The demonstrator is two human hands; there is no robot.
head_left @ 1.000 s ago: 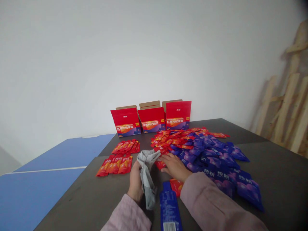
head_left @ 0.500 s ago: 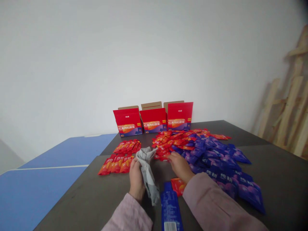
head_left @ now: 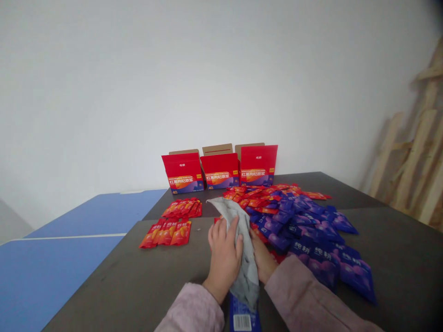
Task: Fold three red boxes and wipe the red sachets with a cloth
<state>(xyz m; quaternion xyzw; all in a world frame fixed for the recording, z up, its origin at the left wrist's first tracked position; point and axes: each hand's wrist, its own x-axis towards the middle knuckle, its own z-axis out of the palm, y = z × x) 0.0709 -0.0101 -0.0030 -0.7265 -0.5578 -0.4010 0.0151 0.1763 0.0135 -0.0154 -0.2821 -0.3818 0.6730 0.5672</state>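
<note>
Dark grey counter [head_left: 104, 281] carries three open red cartons [head_left: 219, 169] along the white wall [head_left: 138, 92], plus loose red sachets [head_left: 169, 233] and purple sachets [head_left: 313, 249]. A grey cloth [head_left: 248, 276] hangs between the hands, over a blue barcoded packet [head_left: 242, 321]. Left hand [head_left: 224, 263] and right hand [head_left: 263, 260] both grip the cloth, fingers closed on it.

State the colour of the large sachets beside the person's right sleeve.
The large sachets are deep blue-purple with lighter violet patches, best seen in the head view.
</note>
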